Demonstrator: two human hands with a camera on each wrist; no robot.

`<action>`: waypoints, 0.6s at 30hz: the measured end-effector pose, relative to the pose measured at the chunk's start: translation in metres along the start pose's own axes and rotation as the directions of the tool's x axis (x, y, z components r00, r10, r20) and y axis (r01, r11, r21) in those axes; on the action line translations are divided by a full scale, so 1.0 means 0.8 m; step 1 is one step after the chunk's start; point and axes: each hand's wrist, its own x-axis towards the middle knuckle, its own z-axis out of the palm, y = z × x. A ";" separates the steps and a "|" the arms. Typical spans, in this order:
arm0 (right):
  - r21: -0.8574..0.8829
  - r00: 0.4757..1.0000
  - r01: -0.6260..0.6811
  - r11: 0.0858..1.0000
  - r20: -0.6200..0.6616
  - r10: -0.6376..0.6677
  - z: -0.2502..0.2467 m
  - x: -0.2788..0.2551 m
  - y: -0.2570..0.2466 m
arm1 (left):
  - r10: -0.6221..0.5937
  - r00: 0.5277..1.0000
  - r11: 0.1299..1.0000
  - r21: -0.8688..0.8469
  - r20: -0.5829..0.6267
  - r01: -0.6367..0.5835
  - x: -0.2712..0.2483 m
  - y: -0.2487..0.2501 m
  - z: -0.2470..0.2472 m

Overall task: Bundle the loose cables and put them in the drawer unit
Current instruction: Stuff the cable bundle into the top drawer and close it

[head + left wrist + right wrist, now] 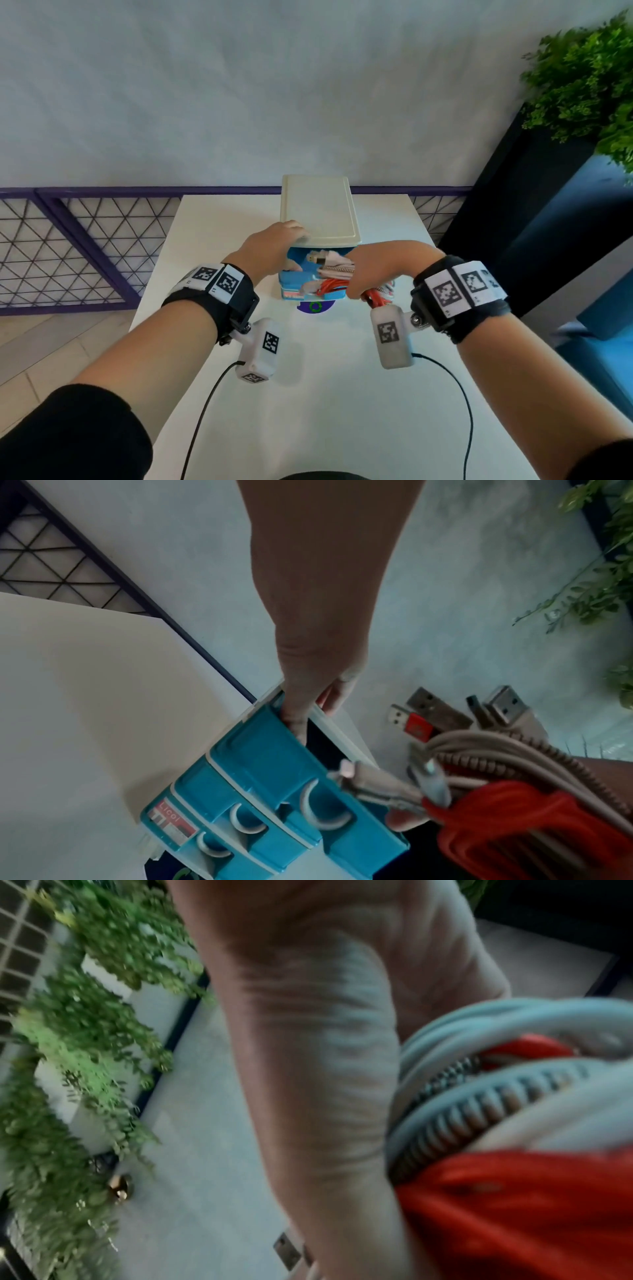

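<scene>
Stowing step: cable bundle [334,274] clasped in right hand [383,267]; top drawer [274,753] held open by left hand [274,245] curled on its edge. Next: bundle to be lowered inside.

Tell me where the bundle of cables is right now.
In the head view, the cable bundle is gripped in the right hand, right in front of the blue drawer unit at the table's middle.

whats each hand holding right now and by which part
Right hand grips the cable bundle around its coiled middle. Left hand grips the drawer unit's top front edge.
</scene>
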 end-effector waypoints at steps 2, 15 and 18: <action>0.030 0.998 -0.028 0.999 -0.060 0.029 -0.012 -0.007 0.005 | 0.025 0.997 0.999 0.028 0.075 -0.028 -0.003 -0.001 -0.001; -0.394 0.958 -0.212 0.894 -0.265 0.110 0.029 0.036 -0.033 | -0.037 0.957 0.984 -0.154 0.288 0.085 -0.011 -0.002 -0.013; -0.405 0.950 -0.231 0.885 -0.289 0.116 0.025 0.050 -0.044 | -0.009 0.954 0.975 -0.209 0.299 0.075 -0.010 -0.005 -0.014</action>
